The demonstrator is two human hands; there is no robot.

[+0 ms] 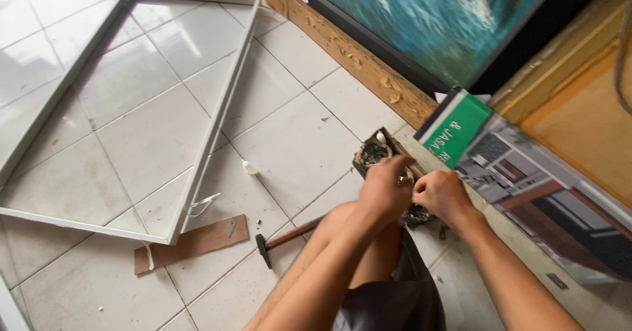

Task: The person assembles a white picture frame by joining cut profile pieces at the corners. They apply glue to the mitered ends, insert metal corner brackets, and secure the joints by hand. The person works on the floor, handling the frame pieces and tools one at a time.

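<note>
Both hands meet over a small brown cardboard box [375, 148] that holds several small dark metal pieces, on the tiled floor. My left hand [387, 187] curls over the box's near side, fingers bent into it. My right hand [440, 196] pinches something tiny beside it; what it is cannot be made out. A second cluster of dark pieces [416, 215] shows just under the hands. My bare knee and grey shorts [395, 298] lie below.
A hammer [283, 239] with a wooden handle lies left of my knee. A thin brown board [191, 242] rests under the corner of a large white frame [210, 127]. A printed banner [526, 179] lies to the right; a framed blue picture [428, 15] leans behind a wooden beam [349, 54].
</note>
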